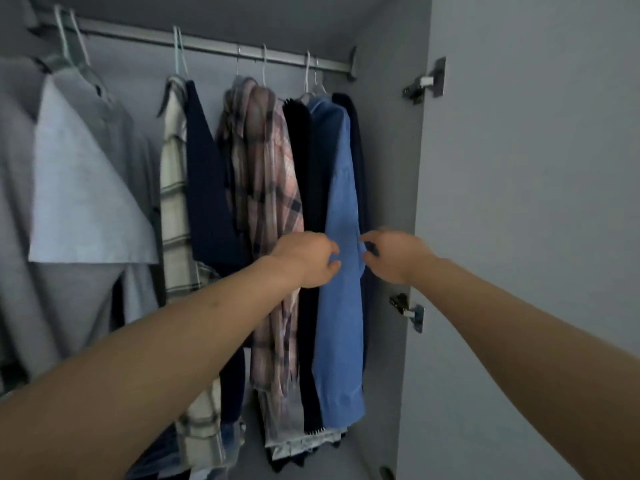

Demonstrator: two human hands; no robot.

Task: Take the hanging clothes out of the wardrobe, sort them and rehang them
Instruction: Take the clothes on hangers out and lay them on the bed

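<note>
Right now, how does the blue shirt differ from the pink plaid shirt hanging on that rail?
The blue shirt is a plain solid colour; the pink plaid shirt is checked. The blue shirt hangs fairly smooth, while the plaid one is bunched and rumpled near its hanger. Both hands, the left hand and the right hand, are at the blue shirt; the plaid one only hangs behind the left wrist. Both hang from the same rail.

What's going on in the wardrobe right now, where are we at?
A person is standing at the open wardrobe, both hands on the blue shirt near the right end of the rail. The left hand holds its left edge and the right hand pinches a fold on its right edge. The shirt is on its hanger, as are the plaid shirt, the dark garments beside it, and the grey pieces further left. Nothing looks taken out yet.
</note>
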